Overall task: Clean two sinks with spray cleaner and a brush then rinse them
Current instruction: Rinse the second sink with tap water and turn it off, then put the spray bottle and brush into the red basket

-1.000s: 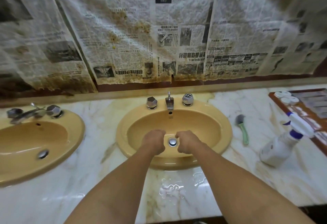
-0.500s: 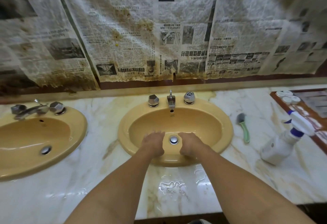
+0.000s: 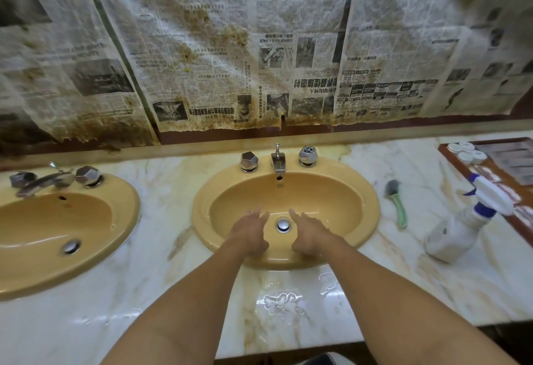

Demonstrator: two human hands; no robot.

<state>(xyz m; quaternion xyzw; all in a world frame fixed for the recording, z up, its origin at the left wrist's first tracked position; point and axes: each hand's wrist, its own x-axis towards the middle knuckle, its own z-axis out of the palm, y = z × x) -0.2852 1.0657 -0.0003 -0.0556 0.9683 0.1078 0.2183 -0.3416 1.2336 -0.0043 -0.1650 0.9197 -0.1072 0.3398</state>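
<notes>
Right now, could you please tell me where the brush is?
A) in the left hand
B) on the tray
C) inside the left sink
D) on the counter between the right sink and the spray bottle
D: the brush lies on the counter, right of the right sink and left of the spray bottle; the left hand and right hand hold nothing, open in that sink.

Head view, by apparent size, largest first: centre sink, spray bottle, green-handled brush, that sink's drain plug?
1. centre sink
2. spray bottle
3. green-handled brush
4. drain plug
The gaps are plain; no ties.
</notes>
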